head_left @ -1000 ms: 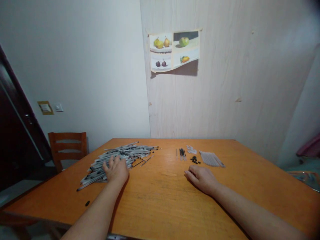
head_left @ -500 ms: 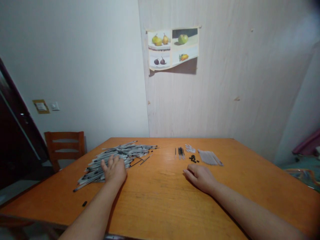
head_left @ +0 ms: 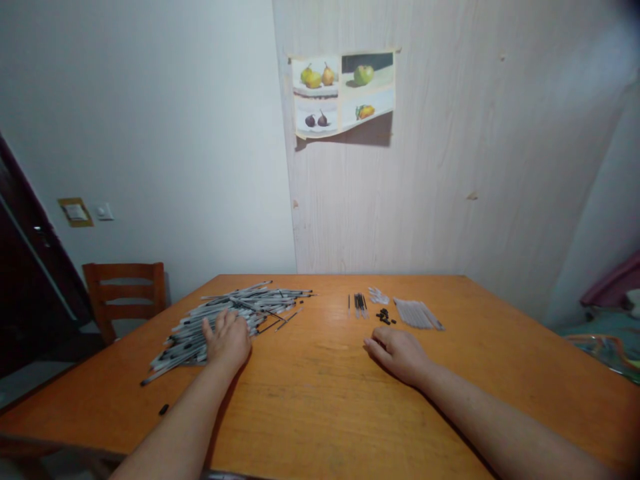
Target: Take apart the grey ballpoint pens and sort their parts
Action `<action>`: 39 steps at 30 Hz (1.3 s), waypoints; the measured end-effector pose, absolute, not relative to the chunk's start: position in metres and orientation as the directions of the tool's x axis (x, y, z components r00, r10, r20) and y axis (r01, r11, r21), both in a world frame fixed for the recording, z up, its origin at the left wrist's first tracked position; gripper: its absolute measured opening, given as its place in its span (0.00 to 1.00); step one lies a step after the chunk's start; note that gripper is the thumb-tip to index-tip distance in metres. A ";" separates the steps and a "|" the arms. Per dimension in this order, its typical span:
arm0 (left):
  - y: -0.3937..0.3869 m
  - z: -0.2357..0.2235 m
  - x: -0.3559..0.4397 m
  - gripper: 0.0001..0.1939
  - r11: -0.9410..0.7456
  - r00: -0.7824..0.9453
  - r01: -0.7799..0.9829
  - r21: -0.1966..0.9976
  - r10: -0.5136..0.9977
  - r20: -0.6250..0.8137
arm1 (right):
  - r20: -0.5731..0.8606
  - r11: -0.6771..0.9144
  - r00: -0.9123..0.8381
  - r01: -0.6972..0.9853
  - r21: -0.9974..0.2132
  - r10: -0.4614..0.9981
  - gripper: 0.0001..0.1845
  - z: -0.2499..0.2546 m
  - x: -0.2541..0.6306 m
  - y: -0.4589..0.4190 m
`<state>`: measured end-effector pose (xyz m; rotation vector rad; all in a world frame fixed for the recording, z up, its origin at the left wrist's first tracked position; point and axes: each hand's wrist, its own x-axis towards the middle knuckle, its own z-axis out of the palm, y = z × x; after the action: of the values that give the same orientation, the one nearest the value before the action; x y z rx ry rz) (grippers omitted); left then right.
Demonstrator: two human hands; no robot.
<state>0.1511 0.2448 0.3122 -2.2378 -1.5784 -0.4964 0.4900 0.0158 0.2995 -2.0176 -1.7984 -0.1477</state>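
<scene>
Head view: a small black plastic cap [head_left: 163, 409] lies near a heap of slim grey-white pens [head_left: 185, 343] on the orange-brown wooden table [head_left: 300, 407]. The left hand [head_left: 229, 340] rests on the heap, fingers spread. Next come thin black refills [head_left: 361, 305], small black plugs [head_left: 383, 316], the right hand [head_left: 397, 353], fingers curled, any grip impossible to tell, and a row of translucent tubes [head_left: 416, 315].

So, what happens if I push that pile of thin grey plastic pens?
The pile of thin pens would probably spread apart, since they lie loose and crisscrossed. Each looks slim and straight, so likely light and stiff.
</scene>
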 end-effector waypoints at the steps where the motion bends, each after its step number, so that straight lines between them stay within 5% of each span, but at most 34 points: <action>1: 0.244 0.312 0.151 0.19 -0.322 0.324 0.942 -0.089 0.813 0.483 | 0.357 -0.062 0.149 0.968 -0.245 0.922 0.19 0.299 0.490 0.016; 9: 0.229 0.326 0.170 0.17 -0.419 0.382 0.905 -0.071 0.728 0.569 | 0.349 -0.060 0.147 0.967 -0.249 0.926 0.18 0.298 0.491 0.018; 16: 0.198 0.330 0.235 0.14 -0.605 0.423 0.793 0.070 0.629 0.652 | 0.343 -0.061 0.150 0.964 -0.257 0.927 0.18 0.299 0.490 0.018; 23: 0.146 0.337 0.325 0.10 -0.754 0.468 0.597 0.274 0.605 0.644 | 0.372 -0.036 0.222 0.894 -0.447 0.901 0.15 0.295 0.495 0.019; 27: 0.130 0.335 0.343 0.09 -0.821 0.516 0.499 0.277 0.538 0.666 | 0.407 0.038 0.360 0.709 -0.704 0.840 0.17 0.291 0.507 0.025; 31: 0.128 0.327 0.341 0.09 -0.860 0.551 0.449 0.242 0.480 0.683 | 0.302 0.190 0.479 0.268 -0.944 0.824 0.20 0.295 0.513 0.030; 34: 0.128 0.322 0.341 0.09 -0.889 0.581 0.418 0.189 0.421 0.696 | 0.198 0.249 0.493 -0.039 -0.968 0.847 0.21 0.301 0.511 0.030; 39: 0.128 0.319 0.345 0.09 -0.931 0.626 0.345 0.117 0.322 0.710 | 0.095 0.223 0.492 -0.208 -0.952 0.865 0.21 0.309 0.507 0.027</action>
<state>0.3451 0.1282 0.3192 -2.8052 -0.5754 -1.2163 0.5070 0.0267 0.3088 -1.0986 -0.7377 0.8420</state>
